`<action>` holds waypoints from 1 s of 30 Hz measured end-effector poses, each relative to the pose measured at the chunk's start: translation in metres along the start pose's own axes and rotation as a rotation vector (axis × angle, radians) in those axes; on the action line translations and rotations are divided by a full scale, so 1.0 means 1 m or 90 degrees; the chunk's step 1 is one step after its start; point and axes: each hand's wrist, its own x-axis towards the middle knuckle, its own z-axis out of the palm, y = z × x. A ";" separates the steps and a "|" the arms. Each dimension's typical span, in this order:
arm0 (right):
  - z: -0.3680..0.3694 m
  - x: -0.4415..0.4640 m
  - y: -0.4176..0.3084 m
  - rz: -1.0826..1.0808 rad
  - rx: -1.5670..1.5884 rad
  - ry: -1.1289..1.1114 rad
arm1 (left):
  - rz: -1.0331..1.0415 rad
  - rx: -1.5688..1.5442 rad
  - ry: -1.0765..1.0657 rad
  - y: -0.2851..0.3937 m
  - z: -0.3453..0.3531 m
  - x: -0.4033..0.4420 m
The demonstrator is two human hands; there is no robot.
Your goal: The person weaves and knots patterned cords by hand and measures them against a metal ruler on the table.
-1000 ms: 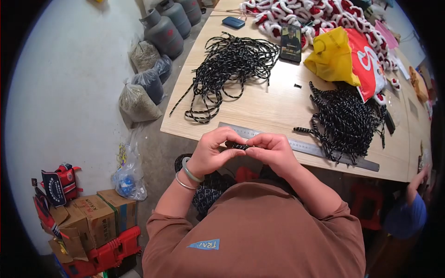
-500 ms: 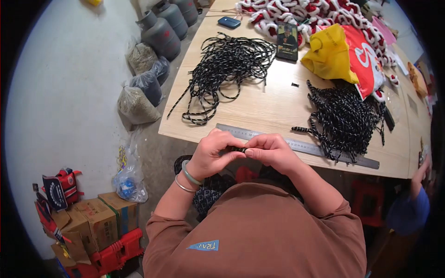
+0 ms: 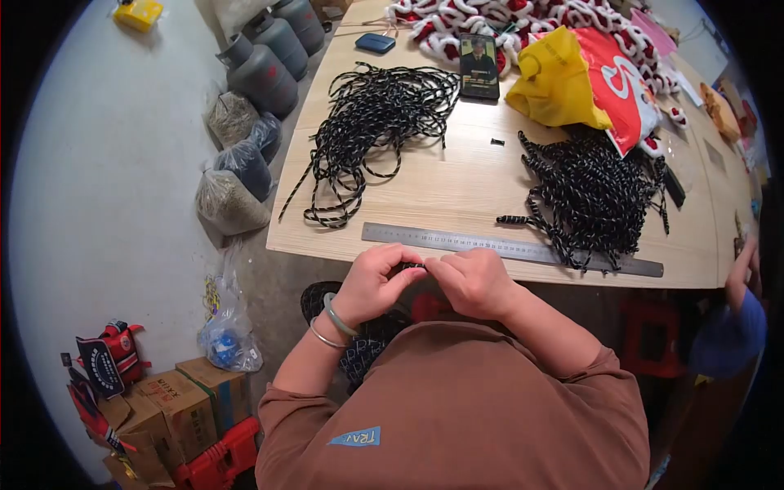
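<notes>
My left hand (image 3: 377, 282), with two bangles at its wrist, is pinched round a short black coiled cord (image 3: 412, 265) in front of the table edge. Against its fingertips my right hand (image 3: 472, 282) is closed at the cord's other end, its back turned up and its grip partly hidden. A steel ruler (image 3: 457, 239) lies on the table (image 3: 457, 188) just beyond both hands. Loose black cord with light flecks (image 3: 384, 106) is heaped at the left, and a pile of coiled black cords (image 3: 592, 196) lies at the right, over part of the ruler.
A phone (image 3: 479, 67), a blue device (image 3: 375, 42), yellow bag (image 3: 555, 82), red bag (image 3: 612, 90) and red-white fluffy trim (image 3: 441, 24) lie farther back. Gas cylinders (image 3: 261, 77) and sacks (image 3: 231, 200) stand left. Another person's arm (image 3: 741, 269) shows at right.
The view has shifted, so the table items appear farther left. My right hand has rolled over, its back now up and its thumb hidden; less of the cord shows between the hands.
</notes>
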 end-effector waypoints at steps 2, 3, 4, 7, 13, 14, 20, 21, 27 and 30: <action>-0.007 -0.002 0.000 -0.007 -0.002 -0.016 | 0.061 -0.019 -0.008 -0.008 0.004 0.003; -0.011 -0.001 -0.001 -0.004 -0.001 -0.015 | 0.091 -0.027 -0.011 -0.011 0.006 0.004; -0.017 -0.001 0.000 -0.002 -0.001 -0.014 | 0.038 -0.080 -0.026 -0.011 0.011 0.005; -0.045 -0.009 0.015 0.023 -0.034 0.024 | -0.055 -0.149 -0.004 -0.007 0.016 0.009; -0.104 0.009 0.041 0.161 -0.305 0.153 | -0.014 0.040 0.294 -0.036 -0.013 0.004; -0.092 0.013 0.050 0.147 -0.247 0.177 | -0.012 0.049 0.323 -0.040 -0.016 0.002; 0.014 0.088 0.112 0.167 -0.128 0.084 | 0.173 0.509 0.482 0.001 -0.014 -0.002; 0.023 0.098 0.116 0.109 -0.160 0.052 | 0.185 0.517 0.486 0.000 -0.014 -0.007; 0.047 0.126 0.127 0.041 -0.303 0.028 | 0.106 -0.422 0.526 -0.010 -0.010 -0.033; 0.056 0.134 0.129 0.057 -0.348 -0.011 | 0.112 -0.161 0.560 -0.033 -0.008 -0.032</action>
